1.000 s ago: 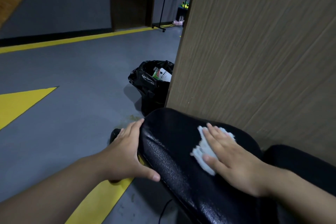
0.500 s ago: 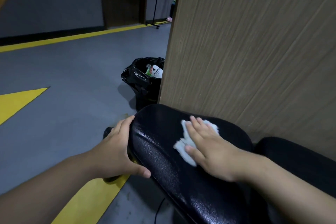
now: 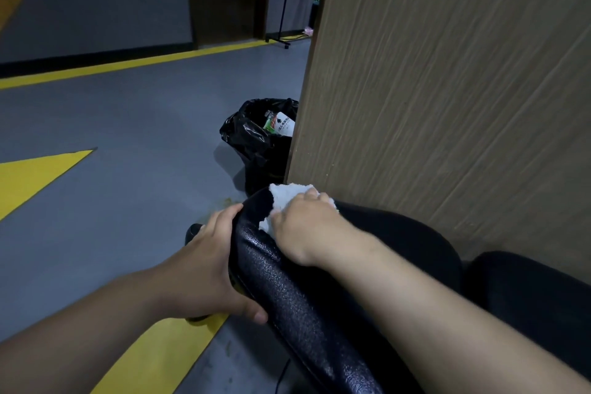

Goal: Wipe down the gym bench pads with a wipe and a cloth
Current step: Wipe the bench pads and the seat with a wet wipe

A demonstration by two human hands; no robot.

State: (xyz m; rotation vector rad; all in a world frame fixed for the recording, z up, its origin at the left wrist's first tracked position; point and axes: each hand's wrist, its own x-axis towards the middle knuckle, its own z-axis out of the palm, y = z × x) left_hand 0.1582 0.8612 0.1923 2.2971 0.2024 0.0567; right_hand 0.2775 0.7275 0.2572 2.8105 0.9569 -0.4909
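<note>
Now: right hand [image 3: 303, 227] is at the far end of the near bench pad [image 3: 287, 291], fingers bent down over a white wipe [image 3: 284, 197]. I cannot tell whether it is the wipe or the cloth. It is bunched on the pad's end corner, just beside the wooden panel [image 3: 447, 90]. The left hand [image 3: 208, 269] clasps the pad's left edge, thumb on the near face and fingers along the side, steadying it.

Risks, my judgement:
- The wipe sits at the very lip. A push past the end could drag it off onto the floor [image 3: 128, 154] or towards the bin bag [image 3: 256, 144] below.
- The knuckles are close to the panel, so a wide stroke could scrape them on it.
- Loosening the left-hand hold might let the pad shift under pressure.
- The strip against the panel could be missed.

Count: two hands, one wipe, two black pads (second pad [image 3: 527, 294] at right), one bin bag, one panel.
</note>
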